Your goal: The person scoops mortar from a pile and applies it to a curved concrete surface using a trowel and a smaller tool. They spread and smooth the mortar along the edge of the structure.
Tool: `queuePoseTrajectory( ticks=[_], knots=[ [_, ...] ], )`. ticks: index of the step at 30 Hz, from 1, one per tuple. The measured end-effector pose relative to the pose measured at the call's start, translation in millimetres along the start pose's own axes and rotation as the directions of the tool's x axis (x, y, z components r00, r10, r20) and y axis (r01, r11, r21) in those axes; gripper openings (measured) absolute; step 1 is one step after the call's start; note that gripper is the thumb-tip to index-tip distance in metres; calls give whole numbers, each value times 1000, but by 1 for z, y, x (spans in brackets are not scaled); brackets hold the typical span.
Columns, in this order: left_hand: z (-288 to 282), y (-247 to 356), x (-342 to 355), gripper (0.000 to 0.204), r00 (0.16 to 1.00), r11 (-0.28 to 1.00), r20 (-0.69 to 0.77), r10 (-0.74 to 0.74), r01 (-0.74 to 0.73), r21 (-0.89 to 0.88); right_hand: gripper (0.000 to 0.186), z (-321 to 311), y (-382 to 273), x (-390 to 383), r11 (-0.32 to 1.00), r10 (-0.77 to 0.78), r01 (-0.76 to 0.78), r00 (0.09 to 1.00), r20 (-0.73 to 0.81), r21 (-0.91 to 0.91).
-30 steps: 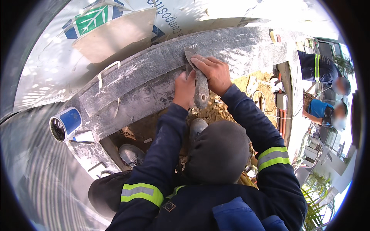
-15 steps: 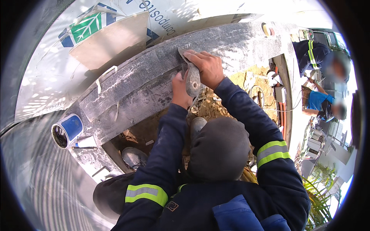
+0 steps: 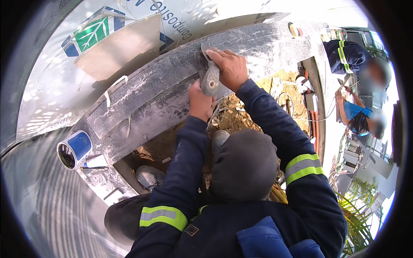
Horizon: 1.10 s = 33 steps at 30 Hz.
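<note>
My right hand (image 3: 233, 71) is closed round a dusty grey putty knife (image 3: 210, 81), near where its handle meets the blade. The blade points away from me over the stone ledge, and the handle end with its hole faces back toward me. Just left of the handle is my left hand (image 3: 201, 102), its fingers curled and its thumb up. A dark flat edge shows between that thumb and the putty knife; what the left hand holds is mostly hidden. Both hands are above the near edge of the dusty grey stone ledge (image 3: 148, 96).
A blue and white bucket (image 3: 80, 144) stands at the ledge's left end, beside a white container (image 3: 97, 161). A yellow-rimmed round thing (image 3: 295, 29) lies at the far right. Below is an opening with soil (image 3: 234, 114). Two people work at the right.
My hands and the putty knife have moved slightly left and away from me. The knife's handle has swung more upright in the picture. At the right, the people have shifted.
</note>
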<state>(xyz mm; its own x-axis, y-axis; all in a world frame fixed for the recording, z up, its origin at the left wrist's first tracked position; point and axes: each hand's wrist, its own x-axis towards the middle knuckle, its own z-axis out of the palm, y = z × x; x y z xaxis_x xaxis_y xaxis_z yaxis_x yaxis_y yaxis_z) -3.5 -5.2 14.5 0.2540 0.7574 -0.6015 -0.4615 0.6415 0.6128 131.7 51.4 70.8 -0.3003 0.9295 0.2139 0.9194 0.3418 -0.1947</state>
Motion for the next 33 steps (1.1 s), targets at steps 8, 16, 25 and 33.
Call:
queuePoseTrajectory(
  ticks=[8,16,25,33],
  knots=[
    [5,-3,7,19,996,995,-7,-90,90,46,25,-5,25,-3,998,63,-64,992,-109,1],
    [-16,-9,15,24,975,979,116,-189,178,97,26,1,29,-6,989,-104,101,994,16,109],
    [-14,5,12,41,991,986,135,13,-35,161,30,15,15,-41,939,-299,316,945,-131,136],
    [-75,-6,38,36,975,991,180,-134,133,21,26,-4,5,-8,990,-115,112,993,39,88]
  ],
)
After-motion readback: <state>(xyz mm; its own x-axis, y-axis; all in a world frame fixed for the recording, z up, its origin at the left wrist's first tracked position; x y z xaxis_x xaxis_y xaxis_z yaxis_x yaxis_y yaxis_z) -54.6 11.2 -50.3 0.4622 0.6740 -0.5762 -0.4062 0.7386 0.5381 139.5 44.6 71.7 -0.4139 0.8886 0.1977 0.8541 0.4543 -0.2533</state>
